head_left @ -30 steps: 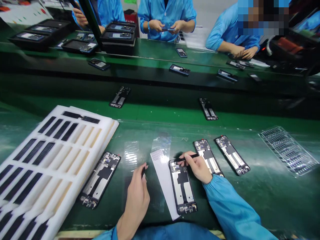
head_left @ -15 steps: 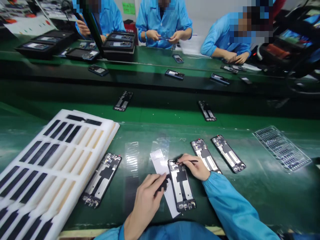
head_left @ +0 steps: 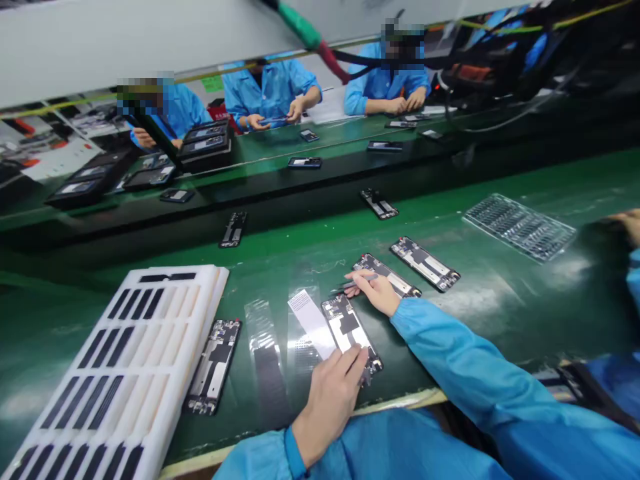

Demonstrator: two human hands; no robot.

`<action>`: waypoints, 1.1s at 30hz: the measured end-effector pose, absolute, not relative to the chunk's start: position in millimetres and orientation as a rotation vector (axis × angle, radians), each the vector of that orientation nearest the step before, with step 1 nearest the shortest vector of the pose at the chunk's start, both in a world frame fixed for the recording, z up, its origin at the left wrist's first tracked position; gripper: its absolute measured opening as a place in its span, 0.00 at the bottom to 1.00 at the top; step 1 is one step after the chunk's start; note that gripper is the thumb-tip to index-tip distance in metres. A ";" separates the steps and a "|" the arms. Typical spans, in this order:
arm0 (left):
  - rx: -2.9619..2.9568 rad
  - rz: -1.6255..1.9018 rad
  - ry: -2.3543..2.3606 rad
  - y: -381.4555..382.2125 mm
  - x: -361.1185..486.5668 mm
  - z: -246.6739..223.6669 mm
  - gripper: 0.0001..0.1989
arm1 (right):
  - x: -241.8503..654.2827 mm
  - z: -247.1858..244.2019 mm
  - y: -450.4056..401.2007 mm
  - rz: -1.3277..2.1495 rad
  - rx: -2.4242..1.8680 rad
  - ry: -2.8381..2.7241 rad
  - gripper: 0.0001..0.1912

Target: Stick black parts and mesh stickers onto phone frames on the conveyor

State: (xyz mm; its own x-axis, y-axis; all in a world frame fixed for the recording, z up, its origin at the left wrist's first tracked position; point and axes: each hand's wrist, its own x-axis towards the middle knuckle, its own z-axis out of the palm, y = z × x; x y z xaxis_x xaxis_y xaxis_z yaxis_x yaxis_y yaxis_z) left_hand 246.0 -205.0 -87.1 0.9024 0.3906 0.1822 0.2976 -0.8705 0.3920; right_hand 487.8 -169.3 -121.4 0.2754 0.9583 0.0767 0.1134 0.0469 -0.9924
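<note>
An opened phone [head_left: 353, 328] lies tilted on the green bench, its circuit parts facing up. Over its lower end rests my left hand [head_left: 334, 393], fingers bent onto the frame; a small dark piece shows at its fingertips, too small to make out. My right hand [head_left: 373, 290], just above the phone's top end, is closed on dark tweezers [head_left: 345, 285] that point left. Beneath the phone's left side is a white label sheet [head_left: 311, 323]. Two more opened phones [head_left: 425, 262] lie beyond my right hand, one partly behind it.
At the left stands a white foam tray [head_left: 173, 407] with black strips; another opened phone [head_left: 215, 367] leans by its edge. Clear film strips [head_left: 265, 340] lie in the middle, a clear plastic tray [head_left: 520, 227] at the right. A co-worker's hand [head_left: 631, 223] shows at the right edge.
The view has turned and tilted. My left hand has moved from beside the phone onto its lower end. My right hand with the tweezers has lifted off the phone's top. A co-worker's hand has appeared at right.
</note>
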 end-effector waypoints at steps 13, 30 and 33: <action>2.813 0.391 0.328 -209.5 250.0 -101.8 0.25 | 474.5 -104.4 -161.2 1.198 -1.236 -0.793 0.13; 2.710 0.570 0.407 -210.0 229.7 -129.6 0.33 | 473.8 -101.8 -156.8 1.311 -1.190 -0.710 0.08; 2.751 0.549 0.362 -208.8 231.4 -128.0 0.33 | 473.4 -101.1 -157.0 1.330 -1.182 -0.691 0.08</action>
State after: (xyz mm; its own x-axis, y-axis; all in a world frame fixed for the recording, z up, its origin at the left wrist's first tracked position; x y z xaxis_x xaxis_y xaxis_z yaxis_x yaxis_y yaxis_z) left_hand 231.4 -208.8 -128.0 0.8945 0.3027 0.3289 0.1832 -0.9194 0.3479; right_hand 473.4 -157.0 -101.1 0.1790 0.9558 -0.2332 -0.3584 -0.1574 -0.9202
